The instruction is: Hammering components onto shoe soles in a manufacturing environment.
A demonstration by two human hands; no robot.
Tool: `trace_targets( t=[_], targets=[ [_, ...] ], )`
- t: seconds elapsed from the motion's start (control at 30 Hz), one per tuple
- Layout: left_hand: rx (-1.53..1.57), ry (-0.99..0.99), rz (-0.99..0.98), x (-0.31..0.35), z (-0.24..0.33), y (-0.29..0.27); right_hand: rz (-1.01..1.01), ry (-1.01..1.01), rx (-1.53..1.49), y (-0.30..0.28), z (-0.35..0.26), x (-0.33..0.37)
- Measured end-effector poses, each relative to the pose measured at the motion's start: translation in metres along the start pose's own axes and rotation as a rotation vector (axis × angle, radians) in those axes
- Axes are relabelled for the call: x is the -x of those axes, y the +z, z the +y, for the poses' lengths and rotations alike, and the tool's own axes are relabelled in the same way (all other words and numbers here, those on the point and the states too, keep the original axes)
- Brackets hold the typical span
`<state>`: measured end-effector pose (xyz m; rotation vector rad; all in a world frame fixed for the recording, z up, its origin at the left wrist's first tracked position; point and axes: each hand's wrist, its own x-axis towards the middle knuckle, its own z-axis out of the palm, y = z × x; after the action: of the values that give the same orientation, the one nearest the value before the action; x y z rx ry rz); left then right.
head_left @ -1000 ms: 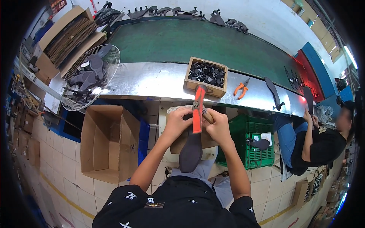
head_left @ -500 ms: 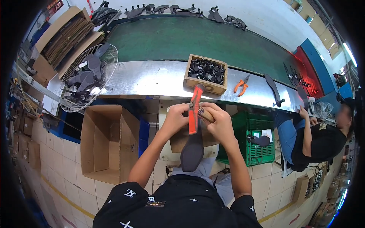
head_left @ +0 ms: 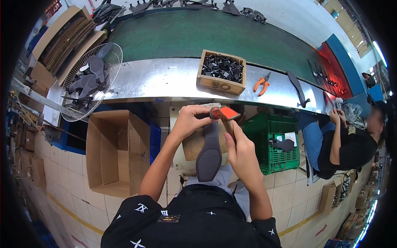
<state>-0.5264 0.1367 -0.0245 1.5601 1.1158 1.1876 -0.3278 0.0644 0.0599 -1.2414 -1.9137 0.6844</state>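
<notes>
My right hand (head_left: 244, 151) is wrapped round the wooden handle of a hammer (head_left: 228, 113) with a red-painted head. The head is over the far end of a dark grey shoe sole (head_left: 209, 159). My left hand (head_left: 192, 120) is closed at that same end, thumb and fingers pinched together; the hammer head partly hides what lies between the fingertips. Toward me, the sole's broad part points at my lap. Beneath it is a brown board (head_left: 192, 144) on a pale stand.
Ahead, a wooden box (head_left: 221, 86) of small black pieces stands on the metal bench edge (head_left: 161, 78), near orange-handled pliers (head_left: 262, 84). A wire basket (head_left: 119, 68) of soles, a cardboard box (head_left: 106, 153) and a green crate (head_left: 281, 165) surround me. A co-worker (head_left: 331, 142) sits at right.
The hammer has turned: its red head, lengthwise over the sole before, now points to the right. My right hand has shifted nearer to me along with the handle. My left hand stays by the sole's far end.
</notes>
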Motion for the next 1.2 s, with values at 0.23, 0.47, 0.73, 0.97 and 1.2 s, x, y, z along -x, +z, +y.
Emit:
trace_targets(
  t=[0.23,0.47,0.73,0.97,1.2],
  targets=[
    [-0.043,-0.008,-0.011,0.004,0.002,0.005,-0.055,-0.031,0.051,-0.007,0.001,-0.004],
    [-0.609,0.084,-0.014,0.027,-0.001,0.002,0.164,-0.128,-0.03,-0.038,-0.038,0.016],
    [-0.62,-0.032,-0.067,0.024,-0.012,-0.003,0.034,-0.218,0.12,-0.011,-0.01,-0.005],
    [-0.686,0.107,-0.05,0.025,-0.003,0.006,-0.121,-0.1,0.185,0.005,0.016,0.006],
    [-0.685,0.417,0.106,0.044,0.016,0.005,0.05,-0.038,-0.016,-0.02,0.004,-0.007]
  ],
)
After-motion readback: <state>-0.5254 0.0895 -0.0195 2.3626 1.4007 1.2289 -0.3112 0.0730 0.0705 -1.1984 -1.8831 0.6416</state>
